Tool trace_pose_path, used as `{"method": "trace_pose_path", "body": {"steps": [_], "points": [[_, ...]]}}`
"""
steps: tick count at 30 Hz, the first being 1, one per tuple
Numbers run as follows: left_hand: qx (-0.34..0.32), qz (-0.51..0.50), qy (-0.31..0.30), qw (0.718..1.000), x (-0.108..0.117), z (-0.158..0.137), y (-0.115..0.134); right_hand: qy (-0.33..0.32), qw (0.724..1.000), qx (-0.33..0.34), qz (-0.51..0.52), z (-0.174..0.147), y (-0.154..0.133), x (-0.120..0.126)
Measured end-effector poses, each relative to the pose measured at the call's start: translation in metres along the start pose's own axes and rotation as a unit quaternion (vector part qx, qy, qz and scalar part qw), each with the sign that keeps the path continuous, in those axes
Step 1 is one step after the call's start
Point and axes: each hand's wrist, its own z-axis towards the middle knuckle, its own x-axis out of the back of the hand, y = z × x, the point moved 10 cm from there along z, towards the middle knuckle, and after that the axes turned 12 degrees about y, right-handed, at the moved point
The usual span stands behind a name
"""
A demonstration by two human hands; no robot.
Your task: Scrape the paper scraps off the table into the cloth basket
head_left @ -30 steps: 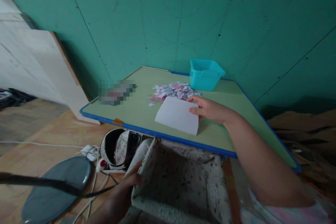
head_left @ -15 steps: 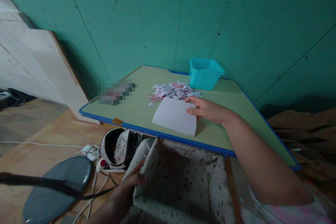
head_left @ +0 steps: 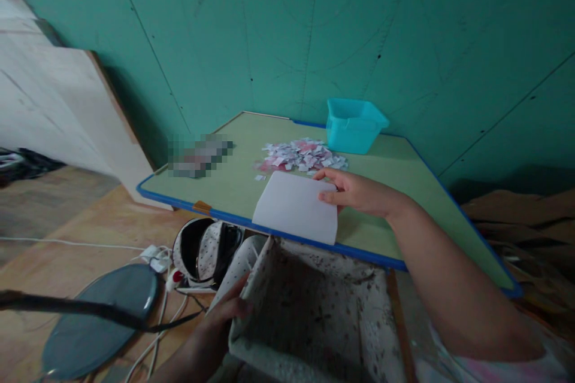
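My right hand [head_left: 336, 188] pinches a white sheet of paper [head_left: 296, 206] by its right edge, thumb on top. The sheet is tilted, its lower edge at the table's blue front rim. Just beyond it lies a heap of small torn paper scraps [head_left: 300, 154], white and pink, on the pale green table [head_left: 377, 191]. Below the table edge, my left hand [head_left: 229, 311] grips the left wall of a fabric-lined bin [head_left: 314, 317] with a small floral print. The bin's inside is dark, and part of the left hand's fingers is hidden.
A turquoise plastic tub [head_left: 354, 127] stands at the back of the table by the green wall. A blurred-out object [head_left: 200, 157] lies at the left. On the floor are an open dotted bag [head_left: 206, 254], white cables, and a round grey stool seat [head_left: 101, 323].
My right hand has drawn the sheet slightly toward me, so its lower edge now reaches the table's front rim. My left hand stays on the bin.
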Motion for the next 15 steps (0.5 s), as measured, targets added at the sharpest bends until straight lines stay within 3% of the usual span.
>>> {"method": "trace_pose_path", "body": {"steps": [5,9,15], "points": [[0.003,0.002,0.004,1.0,0.011,0.012,-0.007,0.017,1.0,0.007,0.016,0.003,-0.001,0.004],[-0.022,-0.006,-0.02,1.0,0.008,0.009,-0.006,0.05,0.997,0.019,0.049,0.006,-0.003,0.012],[0.008,0.02,-0.025,0.999,0.001,0.003,-0.012,0.146,0.985,0.025,0.092,0.012,0.002,0.043]]}}
